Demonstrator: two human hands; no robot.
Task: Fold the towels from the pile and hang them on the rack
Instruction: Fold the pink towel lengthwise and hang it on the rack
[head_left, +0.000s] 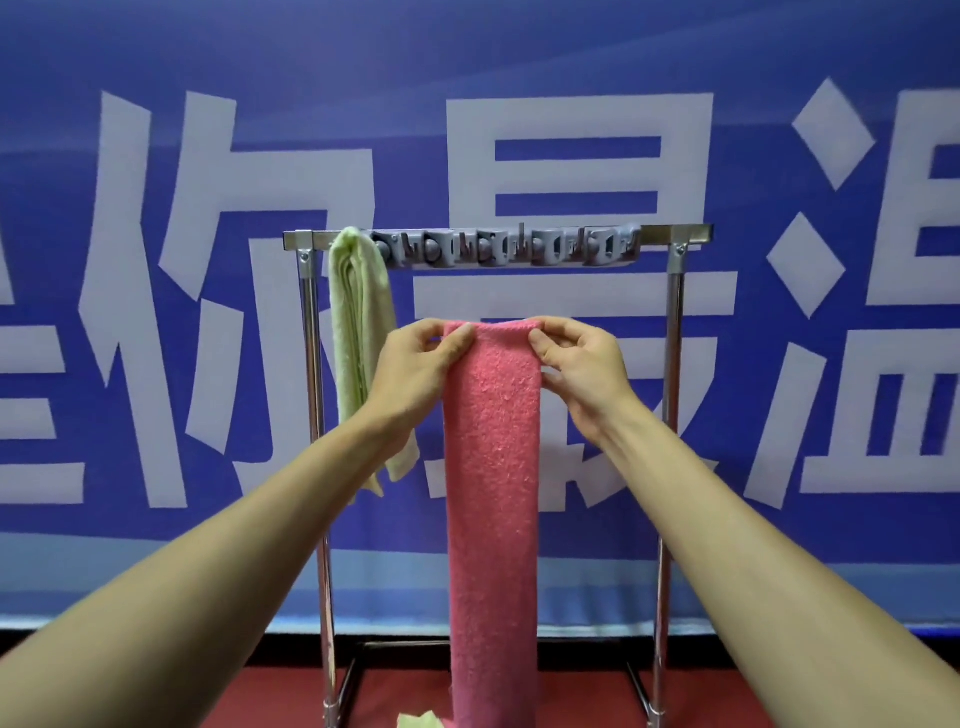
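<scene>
A long pink towel (493, 493), folded into a narrow strip, hangs straight down in front of the metal rack (675, 322). My left hand (415, 369) pinches its top left corner and my right hand (582, 364) pinches its top right corner, both held below the rack's top bar. A folded pale green towel (358, 332) is draped over the left end of the top bar. The pink towel's lower end runs out of view at the bottom.
A grey strip of hooks and clips (506, 249) is fixed along the top bar. A blue banner with large white characters (156, 260) fills the background. The floor (582, 696) is red. A scrap of pale green cloth (418, 721) shows at the bottom edge.
</scene>
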